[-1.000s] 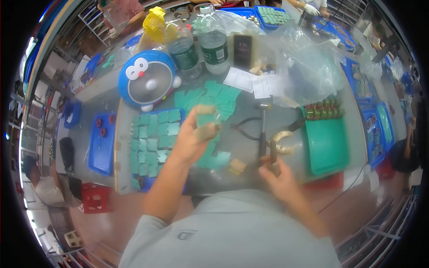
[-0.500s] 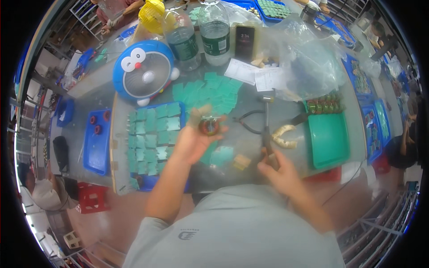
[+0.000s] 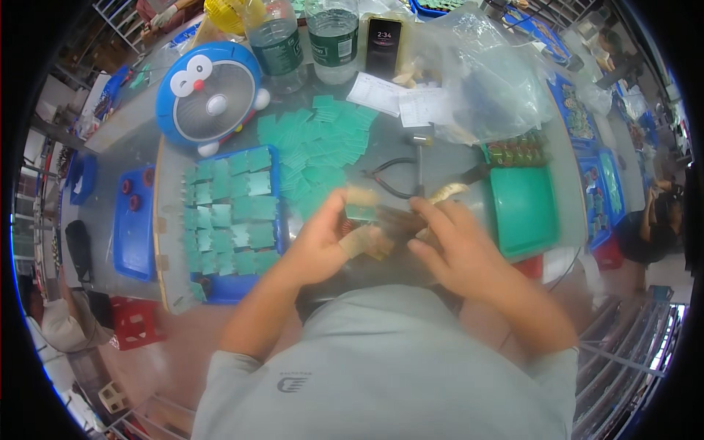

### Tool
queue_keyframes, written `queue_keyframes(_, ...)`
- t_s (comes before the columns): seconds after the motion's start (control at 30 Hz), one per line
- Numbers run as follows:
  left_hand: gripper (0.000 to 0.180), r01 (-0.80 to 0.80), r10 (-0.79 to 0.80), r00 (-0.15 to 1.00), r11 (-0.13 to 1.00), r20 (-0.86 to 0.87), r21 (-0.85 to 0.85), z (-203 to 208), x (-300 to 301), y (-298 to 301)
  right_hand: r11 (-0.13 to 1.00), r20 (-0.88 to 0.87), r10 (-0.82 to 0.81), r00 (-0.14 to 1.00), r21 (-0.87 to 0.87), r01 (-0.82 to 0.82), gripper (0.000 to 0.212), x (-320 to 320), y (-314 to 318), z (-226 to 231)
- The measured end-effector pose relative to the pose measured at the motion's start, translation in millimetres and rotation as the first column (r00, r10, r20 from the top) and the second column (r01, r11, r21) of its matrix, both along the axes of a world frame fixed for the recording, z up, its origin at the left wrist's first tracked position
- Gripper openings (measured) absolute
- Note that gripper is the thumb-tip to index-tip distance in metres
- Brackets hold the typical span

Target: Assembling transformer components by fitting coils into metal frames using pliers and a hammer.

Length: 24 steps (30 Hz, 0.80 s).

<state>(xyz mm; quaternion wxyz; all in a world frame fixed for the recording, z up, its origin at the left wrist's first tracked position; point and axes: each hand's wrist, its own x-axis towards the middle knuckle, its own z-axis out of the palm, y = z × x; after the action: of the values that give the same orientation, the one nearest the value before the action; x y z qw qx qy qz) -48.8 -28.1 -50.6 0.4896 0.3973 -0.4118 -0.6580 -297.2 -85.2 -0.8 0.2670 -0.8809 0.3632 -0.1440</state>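
My left hand (image 3: 317, 248), with tan wraps on its fingers, is closed round a coil wound with reddish wire (image 3: 346, 226). A small green sheet piece (image 3: 359, 213) shows at the coil, partly covered by the fingers. My right hand (image 3: 462, 242) comes close from the right, fingers bent round a blurred dark brown object (image 3: 398, 220) that reaches to the coil; its kind is unclear. Just beyond the right hand lies a hammer (image 3: 420, 167), its handle end hidden. Pliers with dark handles (image 3: 389, 180) lie beside the hammer.
On the left, a blue tray (image 3: 275, 213) holds rows of green pieces; a green pile (image 3: 315, 147) lies beyond. A green tray (image 3: 524, 213) stands right, with coils (image 3: 517, 150) behind it. A blue fan (image 3: 213, 95), bottles (image 3: 334, 44), phone (image 3: 383, 48) and plastic bag (image 3: 491, 73) stand farther back.
My right hand has moved left and up toward the left hand, bringing the dark object to the coil. My left hand has turned and closed more round the coil. The whole view has shifted slightly.
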Motion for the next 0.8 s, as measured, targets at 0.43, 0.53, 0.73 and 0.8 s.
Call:
queue_keyframes(0.43, 0.044, 0.110, -0.059, 0.969, 0.973, 0.239, -0.204, 5, -6, 6, 0.987, -0.110, 0.159, 0.981, 0.036, -0.156, 0.039, -24, -7, 10)
queue_keyframes(0.53, 0.039, 0.106, -0.047, 0.976, 0.956, 0.213, -0.273, 2, -10, 2, 0.985, -0.155, 0.160, 0.975, 0.090, -0.147, 0.038, -23, -8, 16)
queue_keyframes(0.73, 0.041, 0.062, -0.014, 0.988, 0.947, 0.154, -0.315, -2, -12, -2, 0.966, -0.134, 0.125, 0.983, -0.210, -0.151, 0.035, -10, -13, 36)
queue_keyframes(0.8, 0.045, 0.031, 0.014, 0.991, 0.942, 0.132, -0.335, -4, -13, -2, 0.966, -0.167, 0.130, 0.977, -0.203, -0.163, 0.034, -11, -13, 40)
